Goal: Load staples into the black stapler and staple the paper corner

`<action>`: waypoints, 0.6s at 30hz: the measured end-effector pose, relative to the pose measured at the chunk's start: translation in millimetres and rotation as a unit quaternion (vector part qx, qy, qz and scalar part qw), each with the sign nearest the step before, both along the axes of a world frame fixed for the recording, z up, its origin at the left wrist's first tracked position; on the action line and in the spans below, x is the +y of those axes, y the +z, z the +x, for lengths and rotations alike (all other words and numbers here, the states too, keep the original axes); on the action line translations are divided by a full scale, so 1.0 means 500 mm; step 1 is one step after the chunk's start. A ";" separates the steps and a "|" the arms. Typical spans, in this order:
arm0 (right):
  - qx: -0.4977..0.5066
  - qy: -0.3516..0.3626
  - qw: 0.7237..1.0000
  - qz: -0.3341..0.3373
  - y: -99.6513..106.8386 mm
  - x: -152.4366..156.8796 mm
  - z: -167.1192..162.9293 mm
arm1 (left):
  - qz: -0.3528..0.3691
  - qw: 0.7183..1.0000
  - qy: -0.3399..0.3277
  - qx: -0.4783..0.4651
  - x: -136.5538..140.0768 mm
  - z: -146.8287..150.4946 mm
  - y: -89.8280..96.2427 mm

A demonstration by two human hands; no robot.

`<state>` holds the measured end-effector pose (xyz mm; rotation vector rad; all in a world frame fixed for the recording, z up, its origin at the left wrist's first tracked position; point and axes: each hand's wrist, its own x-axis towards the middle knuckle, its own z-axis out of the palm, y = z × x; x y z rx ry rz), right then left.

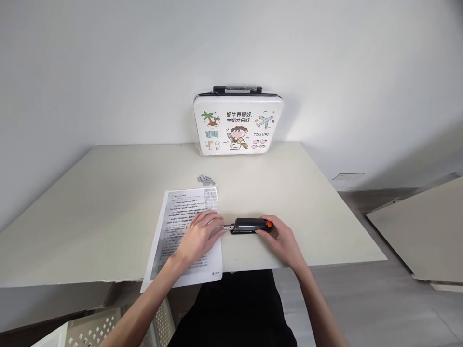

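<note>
A black stapler (251,223) with an orange part at its rear lies sideways on the table. My right hand (280,235) grips its rear end, thumb in front and fingers behind. From its left end sticks out a metal staple tray (228,227). My left hand (203,233) has thumb and fingers closed on the tip of that tray; the fingers hide whatever else is there. Under my left hand and wrist lies a printed sheet of paper (170,241), its lower edge hanging over the table's front edge. Behind the sheet is a small pile of grey staple strips (206,180).
A white carry case (265,130) with cartoon prints and a black handle stands at the back of the pale table (108,193), by the wall. Below the table at left is a white perforated basket (92,330). Another pale panel (423,231) stands at right.
</note>
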<state>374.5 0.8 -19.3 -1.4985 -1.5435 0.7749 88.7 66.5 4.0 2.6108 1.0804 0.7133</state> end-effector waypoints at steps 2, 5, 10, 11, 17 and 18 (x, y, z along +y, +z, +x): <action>-0.002 0.001 1.000 -0.003 0.000 -0.001 0.008 | 0.004 1.000 0.014 0.001 -0.001 -0.004 0.000; 0.006 0.009 1.000 -0.005 0.000 -0.003 0.015 | -0.001 1.000 0.009 0.013 0.003 -0.009 0.006; 0.030 0.004 1.000 -0.008 0.001 -0.005 0.015 | -0.002 1.000 0.001 0.020 0.058 -0.035 0.039; 0.033 0.001 0.999 -0.010 0.002 -0.006 0.014 | 0.009 1.000 0.019 0.020 0.079 -0.042 0.045; 0.038 -0.002 0.999 -0.028 0.002 -0.009 0.011 | 0.010 0.986 0.146 0.083 0.241 -0.070 0.045; 0.039 -0.001 0.999 -0.028 0.002 -0.009 0.010 | -0.004 0.980 0.172 0.097 0.266 -0.072 0.041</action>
